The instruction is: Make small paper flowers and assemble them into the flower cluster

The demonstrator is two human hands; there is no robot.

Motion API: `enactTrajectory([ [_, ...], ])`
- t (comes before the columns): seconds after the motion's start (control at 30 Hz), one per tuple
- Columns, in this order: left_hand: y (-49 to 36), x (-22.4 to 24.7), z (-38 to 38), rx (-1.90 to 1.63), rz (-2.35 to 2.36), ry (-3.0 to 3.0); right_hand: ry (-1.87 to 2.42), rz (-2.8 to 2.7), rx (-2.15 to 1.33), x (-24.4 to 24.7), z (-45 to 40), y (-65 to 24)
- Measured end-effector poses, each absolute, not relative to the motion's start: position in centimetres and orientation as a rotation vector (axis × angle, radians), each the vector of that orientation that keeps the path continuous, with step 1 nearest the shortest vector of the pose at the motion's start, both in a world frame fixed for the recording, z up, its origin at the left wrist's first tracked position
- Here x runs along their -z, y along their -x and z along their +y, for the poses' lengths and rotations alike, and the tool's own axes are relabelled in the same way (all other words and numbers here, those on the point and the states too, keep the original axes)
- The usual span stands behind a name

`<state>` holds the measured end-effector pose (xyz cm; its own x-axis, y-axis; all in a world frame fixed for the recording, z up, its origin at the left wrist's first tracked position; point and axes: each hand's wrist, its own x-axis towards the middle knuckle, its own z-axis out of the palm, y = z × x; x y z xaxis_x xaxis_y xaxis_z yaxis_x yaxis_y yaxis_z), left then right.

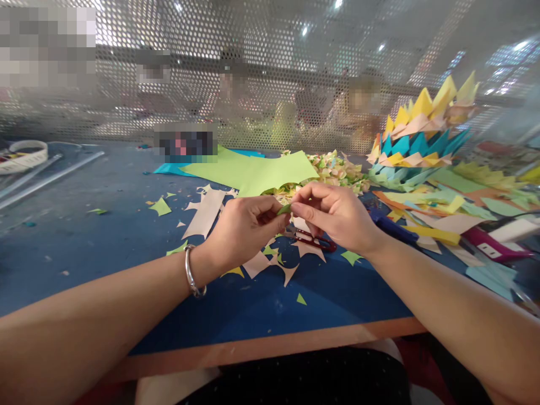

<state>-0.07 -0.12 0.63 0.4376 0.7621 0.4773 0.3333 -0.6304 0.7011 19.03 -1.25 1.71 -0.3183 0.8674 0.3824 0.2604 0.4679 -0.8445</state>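
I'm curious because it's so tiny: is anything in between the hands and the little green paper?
No, nothing visible is: the left hand and right hand both pinch the green paper. The scissors lie below, not in between.

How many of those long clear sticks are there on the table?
2. Both lie at the left edge: the longer-looking stick, and the shorter-looking stick just beyond it, nearer the white ring. More may be hidden or out of view.

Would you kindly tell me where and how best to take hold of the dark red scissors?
I'd grip the scissors by their looped handles, probably from the right: the loops lie at that end, while the blades point left.
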Motion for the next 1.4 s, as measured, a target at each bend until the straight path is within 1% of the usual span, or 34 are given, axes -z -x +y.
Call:
enactTrajectory([
  [0.2, 0.01, -0.01, 0.54, -1.075, 0.810, -2.032, 0.969, -1.827, -0.833, -1.73, -1.18, -19.22],
  [0.4, -0.08, -0.20, 0.44, -1.050, 0.836, -1.993, 0.981, -1.830, -0.832, -1.75, -1.25, -19.24],
  [0.57, -0.06, 0.11, 0.75, -1.087, 0.763, -1.835, 0.997, -1.839, -0.822, -1.73, -1.26, -19.19],
  [0.83, 0.05, -0.06, 1.01, -1.048, 0.819, -1.729, 1.023, -1.826, -0.738, -1.77, -1.34, -19.24],
  [1.17, -0.05, 0.15, 0.63, -1.117, 0.889, -1.905, 1.003, -1.826, -0.754, -1.62, -1.18, -19.13],
  [1.4, -0.47, -0.62, 0.15, -1.066, 0.793, -1.560, 0.996, -1.818, -0.766, -1.59, -1.14, -19.16],
])
